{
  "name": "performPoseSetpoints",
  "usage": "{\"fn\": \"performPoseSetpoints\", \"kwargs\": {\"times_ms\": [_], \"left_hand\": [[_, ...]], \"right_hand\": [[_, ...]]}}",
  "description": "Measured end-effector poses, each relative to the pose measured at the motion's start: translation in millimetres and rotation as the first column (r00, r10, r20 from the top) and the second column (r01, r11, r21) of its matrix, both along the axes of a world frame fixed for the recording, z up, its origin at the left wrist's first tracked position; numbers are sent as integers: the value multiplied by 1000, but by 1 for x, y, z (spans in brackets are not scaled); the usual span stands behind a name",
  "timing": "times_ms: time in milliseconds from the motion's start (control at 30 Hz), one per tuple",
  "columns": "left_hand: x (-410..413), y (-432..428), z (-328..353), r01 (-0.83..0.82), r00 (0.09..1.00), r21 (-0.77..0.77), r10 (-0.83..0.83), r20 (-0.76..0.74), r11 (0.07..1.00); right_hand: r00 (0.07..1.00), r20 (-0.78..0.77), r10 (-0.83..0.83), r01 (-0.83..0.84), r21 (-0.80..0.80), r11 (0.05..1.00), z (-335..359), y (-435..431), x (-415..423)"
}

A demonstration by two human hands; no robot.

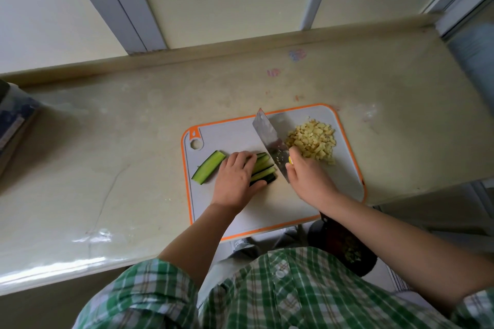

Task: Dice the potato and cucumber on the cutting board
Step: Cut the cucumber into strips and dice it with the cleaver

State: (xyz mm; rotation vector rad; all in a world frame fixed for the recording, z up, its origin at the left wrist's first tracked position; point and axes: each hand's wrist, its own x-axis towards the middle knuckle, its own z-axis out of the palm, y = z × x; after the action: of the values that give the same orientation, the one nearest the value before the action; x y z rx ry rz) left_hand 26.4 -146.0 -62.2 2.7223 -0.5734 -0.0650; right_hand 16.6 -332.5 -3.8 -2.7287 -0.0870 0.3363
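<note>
Plaid shirt nearest; left fingers hold cucumber strips, right fingers grip cleaver (board reaches counter's edge).

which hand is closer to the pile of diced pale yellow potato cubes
Right. The right hand, gripping the steel cleaver, sits just beside the potato pile; the left hand holds the green cucumber strips beyond the cleaver.

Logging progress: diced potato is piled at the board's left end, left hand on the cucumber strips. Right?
No: the head view shows the diced potato piled at the right end of the board. The left hand is on the cucumber strips.
</note>
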Motion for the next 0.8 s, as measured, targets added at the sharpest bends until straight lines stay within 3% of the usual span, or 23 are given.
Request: {"fn": "performPoseSetpoints", "kwargs": {"times_ms": [467, 800], "left_hand": [[0, 1, -6, -1, 1000, -7, 1, 4, 1000], [1, 0, -2, 4, 999, 9, -4, -39, 1000]], "right_hand": [[998, -40, 45, -49, -107, 993, -15, 10, -10], [1000, -8, -8, 7, -44, 999, -1, 8, 1]]}}
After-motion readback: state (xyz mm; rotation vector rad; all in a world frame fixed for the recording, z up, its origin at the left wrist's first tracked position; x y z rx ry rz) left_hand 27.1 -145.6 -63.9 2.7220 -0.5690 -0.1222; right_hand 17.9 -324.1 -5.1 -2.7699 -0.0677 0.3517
